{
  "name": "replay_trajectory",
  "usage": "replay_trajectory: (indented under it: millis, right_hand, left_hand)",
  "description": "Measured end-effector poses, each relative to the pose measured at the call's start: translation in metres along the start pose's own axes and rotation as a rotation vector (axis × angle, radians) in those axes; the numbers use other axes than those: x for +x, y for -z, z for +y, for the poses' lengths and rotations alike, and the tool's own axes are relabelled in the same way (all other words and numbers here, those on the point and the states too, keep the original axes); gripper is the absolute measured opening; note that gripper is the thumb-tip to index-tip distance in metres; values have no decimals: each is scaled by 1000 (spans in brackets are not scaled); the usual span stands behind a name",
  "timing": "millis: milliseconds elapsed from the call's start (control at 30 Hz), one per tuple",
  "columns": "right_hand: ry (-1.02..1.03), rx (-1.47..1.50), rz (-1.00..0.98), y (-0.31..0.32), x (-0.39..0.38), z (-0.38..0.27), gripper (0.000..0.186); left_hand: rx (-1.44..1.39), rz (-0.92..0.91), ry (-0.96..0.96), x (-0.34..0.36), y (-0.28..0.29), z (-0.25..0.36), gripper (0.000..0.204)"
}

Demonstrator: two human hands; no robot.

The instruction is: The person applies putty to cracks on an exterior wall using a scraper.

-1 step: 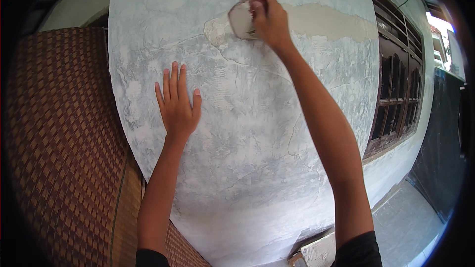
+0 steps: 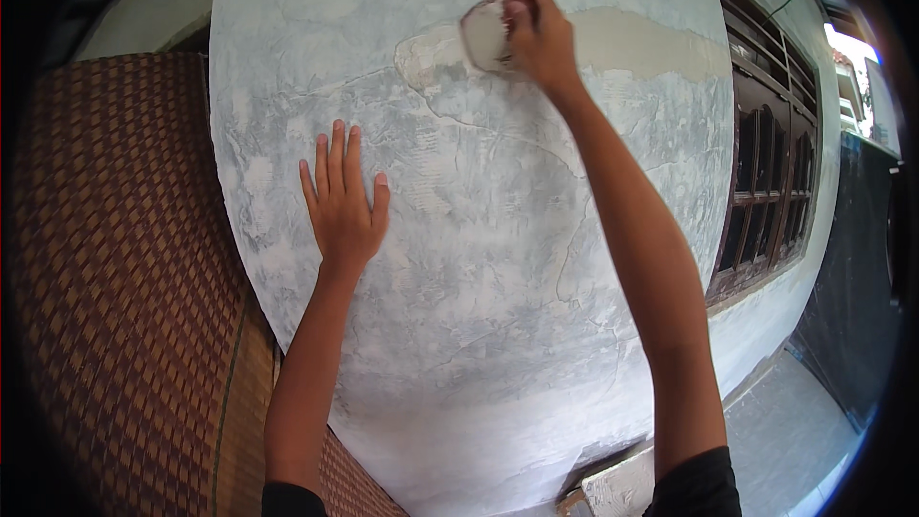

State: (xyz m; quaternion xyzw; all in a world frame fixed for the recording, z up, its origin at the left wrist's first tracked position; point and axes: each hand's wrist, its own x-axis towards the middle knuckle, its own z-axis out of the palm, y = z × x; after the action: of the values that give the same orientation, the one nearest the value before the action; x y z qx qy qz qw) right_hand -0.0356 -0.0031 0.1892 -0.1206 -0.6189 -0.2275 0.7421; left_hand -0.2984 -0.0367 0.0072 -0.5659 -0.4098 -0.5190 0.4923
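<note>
High on the grey-white, patchy wall (image 2: 479, 258), my right hand (image 2: 544, 43) is closed around a flat scraper (image 2: 485, 36). The scraper's face is coated in pale paste and its edge is dark; motion blurs it a little. It lies against the wall over a band of wet-looking beige putty (image 2: 646, 43), which stretches out on both sides of it. My left hand (image 2: 345, 211) is lower and to the left, palm flat on the wall with fingers spread, holding nothing.
A brown woven mat (image 2: 124, 230) covers the left side. On the right is a dark wooden window (image 2: 771, 144) with bars above it. At the wall's foot lies a putty-smeared board (image 2: 617, 488), beside a grey tiled floor (image 2: 790, 412). A dark panel (image 2: 847, 278) stands at the far right.
My right hand and the scraper have shifted a short way to the right along the putty band. My left hand has stayed in place.
</note>
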Motion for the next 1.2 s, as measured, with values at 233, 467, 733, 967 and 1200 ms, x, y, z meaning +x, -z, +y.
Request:
replay_trajectory:
  millis: [233, 467, 733, 967, 1200]
  right_hand:
    - [-310, -122, 207, 137, 22, 96, 25]
    - [-299, -14, 402, 156, 1, 93, 24]
    - [26, 54, 120, 15, -24, -20, 16]
    - [-142, 25, 145, 58, -12, 31, 18]
    - [-386, -170, 343, 176, -19, 104, 24]
  left_hand:
    - [27, 1, 2, -1, 2, 2, 60]
    - [30, 1, -4, -2, -6, 7, 61]
    - [14, -9, -8, -11, -9, 18, 63]
    - [7, -21, -24, -14, -6, 17, 61]
    - [23, -24, -5, -16, -8, 24, 61]
